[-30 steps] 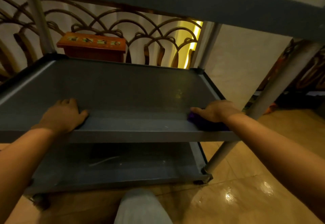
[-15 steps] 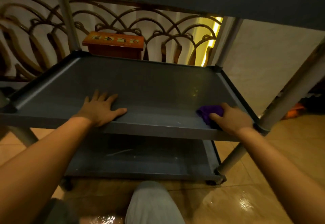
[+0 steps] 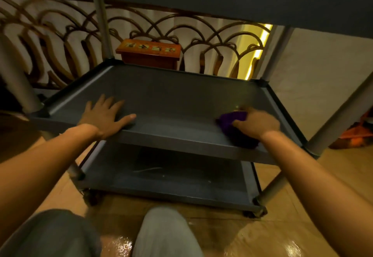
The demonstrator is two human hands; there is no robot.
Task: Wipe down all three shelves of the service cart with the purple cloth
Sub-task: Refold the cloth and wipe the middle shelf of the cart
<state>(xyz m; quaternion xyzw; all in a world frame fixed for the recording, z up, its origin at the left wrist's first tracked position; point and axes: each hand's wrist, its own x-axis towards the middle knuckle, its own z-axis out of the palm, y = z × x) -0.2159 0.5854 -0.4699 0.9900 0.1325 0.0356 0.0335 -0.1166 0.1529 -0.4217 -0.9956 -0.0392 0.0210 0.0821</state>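
— Where's the purple cloth (image 3: 232,121)?
— On the middle shelf (image 3: 173,97), near its right front corner, bunched under the right hand (image 3: 257,122), whose grip is clamped on it.
— And the left hand (image 3: 105,115)?
— Flat, fingers spread (nothing held), at the shelf's front edge.

- Left hand (image 3: 105,116) lies flat on the middle shelf (image 3: 171,99), at its front edge, left of centre.
- Right hand (image 3: 257,123) presses the cloth (image 3: 230,120) near the shelf's front right corner.
- Bottom shelf (image 3: 171,178) lies below.
- A box (image 3: 149,53) stands behind the cart.
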